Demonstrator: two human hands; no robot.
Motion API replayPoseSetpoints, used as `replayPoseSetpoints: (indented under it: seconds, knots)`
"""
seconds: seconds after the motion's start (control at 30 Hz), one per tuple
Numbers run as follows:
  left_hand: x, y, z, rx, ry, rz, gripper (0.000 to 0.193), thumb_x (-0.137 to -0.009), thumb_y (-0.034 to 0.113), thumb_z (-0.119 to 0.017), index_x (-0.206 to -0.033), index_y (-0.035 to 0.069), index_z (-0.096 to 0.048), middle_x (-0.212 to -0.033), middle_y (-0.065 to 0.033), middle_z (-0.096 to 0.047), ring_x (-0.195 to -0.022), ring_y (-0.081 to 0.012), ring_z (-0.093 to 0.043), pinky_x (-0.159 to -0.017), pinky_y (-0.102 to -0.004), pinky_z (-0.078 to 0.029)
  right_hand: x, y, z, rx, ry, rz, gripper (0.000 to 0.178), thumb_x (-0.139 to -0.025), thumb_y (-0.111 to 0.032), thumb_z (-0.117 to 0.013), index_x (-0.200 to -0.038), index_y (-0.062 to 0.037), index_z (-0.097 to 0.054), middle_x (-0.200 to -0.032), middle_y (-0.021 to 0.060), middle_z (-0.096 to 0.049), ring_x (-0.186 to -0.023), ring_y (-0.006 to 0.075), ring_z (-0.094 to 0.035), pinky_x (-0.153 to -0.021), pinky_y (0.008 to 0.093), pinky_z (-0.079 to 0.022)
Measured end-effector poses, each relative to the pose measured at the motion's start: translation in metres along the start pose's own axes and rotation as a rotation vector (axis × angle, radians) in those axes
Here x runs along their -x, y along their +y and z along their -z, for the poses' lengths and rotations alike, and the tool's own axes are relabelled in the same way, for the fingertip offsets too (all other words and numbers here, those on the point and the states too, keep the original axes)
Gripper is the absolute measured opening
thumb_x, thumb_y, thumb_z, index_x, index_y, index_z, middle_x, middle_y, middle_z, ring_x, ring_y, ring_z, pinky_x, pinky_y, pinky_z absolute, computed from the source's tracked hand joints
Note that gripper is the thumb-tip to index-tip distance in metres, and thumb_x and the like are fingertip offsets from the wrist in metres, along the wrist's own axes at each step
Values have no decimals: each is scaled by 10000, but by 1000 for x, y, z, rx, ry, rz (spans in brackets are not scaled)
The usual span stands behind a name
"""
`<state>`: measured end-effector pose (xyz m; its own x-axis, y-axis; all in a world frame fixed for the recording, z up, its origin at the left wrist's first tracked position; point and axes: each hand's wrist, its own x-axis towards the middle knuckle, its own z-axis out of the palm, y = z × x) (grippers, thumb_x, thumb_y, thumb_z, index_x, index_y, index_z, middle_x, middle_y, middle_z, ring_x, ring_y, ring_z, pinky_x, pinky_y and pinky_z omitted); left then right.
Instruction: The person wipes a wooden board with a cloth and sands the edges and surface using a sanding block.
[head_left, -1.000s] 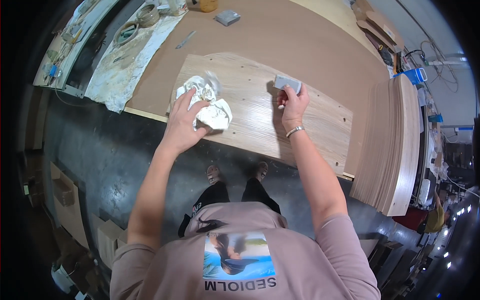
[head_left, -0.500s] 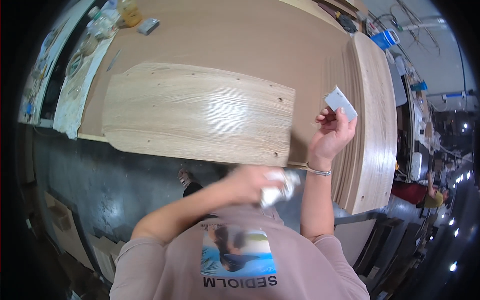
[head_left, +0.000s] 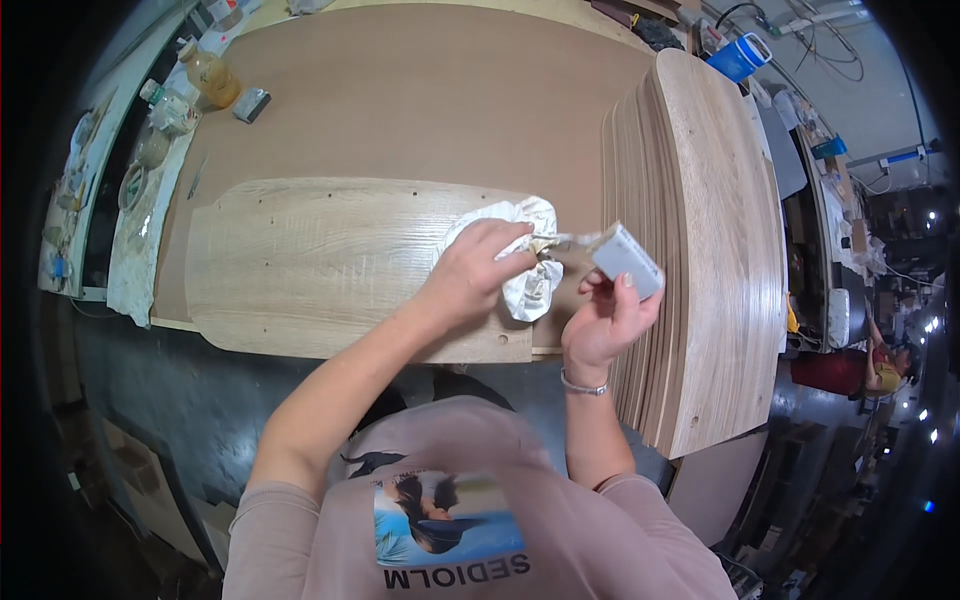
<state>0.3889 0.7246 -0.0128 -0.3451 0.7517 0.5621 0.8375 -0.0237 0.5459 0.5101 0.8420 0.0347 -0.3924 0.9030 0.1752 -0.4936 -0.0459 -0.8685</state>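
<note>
My left hand [head_left: 468, 268] is closed on a crumpled white cloth [head_left: 532, 294], which lies over the right end of a light wood-grain panel [head_left: 320, 260]. A twisted strip of the cloth stretches toward the right hand. My right hand [head_left: 605, 325], with a bracelet at the wrist, is raised beside the panel's right end. Between its thumb and fingers it pinches a flat grey block [head_left: 632, 268], which looks like a sanding sponge. Several small holes mark the panel, which lies flat on a brown-covered table [head_left: 420, 90].
A tall stack of similar panels [head_left: 720, 250] stands close to my right. At the far left are bottles [head_left: 212, 75], another grey block [head_left: 252, 105] and a stained white cloth strip [head_left: 140, 270]. A blue container [head_left: 740, 58] sits behind the stack. Another person [head_left: 880, 370] is far right.
My left hand has brought the cloth up from beside my body onto the panel's right end. My right hand still holds the grey block, now nearer the cloth. The view has shifted.
</note>
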Motion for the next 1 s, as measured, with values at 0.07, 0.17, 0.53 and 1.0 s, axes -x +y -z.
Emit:
replayPoseSetpoints:
  seconds: [0.07, 0.17, 0.53, 1.0]
  knots:
    - [-5, -21, 9, -64, -115, -15, 372, -693, -48, -636, -1037, 88, -682, -1268, -140, -620, -1132, -363, -591, -972, -469, -477, 3, 7, 4, 30, -17, -39, 219, -905, -113, -558, -1070, 8, -480, -934, 111, -597, -724, 146, -580, -628, 267, -499]
    - [31, -86, 47, -235, -60, 293, 315, -813, -9, -589, -1090, 96, -696, -1268, -156, -624, -1222, -350, -550, -1051, -442, -438, 5, 17, 6, 47, -32, -116, 209, -910, -118, -559, -1060, 8, -485, -931, 105, -598, -726, 142, -580, -634, 261, -500]
    - [194, -65, 183, -386, 26, 618, 256, -723, 72, -684, -977, 52, -703, -1005, -169, -683, -932, -354, -652, -807, -401, -515, 31, 34, -15, 243, -168, -167, 302, -873, -8, -615, -1157, 13, -514, -1023, 84, -605, -891, 121, -589, -793, 279, -514]
    - [189, 0, 275, -221, 199, 492, 501, -718, 276, -777, -1190, 126, -700, -815, -78, -682, -693, -298, -659, -628, -392, -513, 178, 62, -217, 632, -1116, 316, 354, -665, -9, -663, -1018, -19, -635, -833, 122, -571, -704, 294, -604, -620, 365, -513]
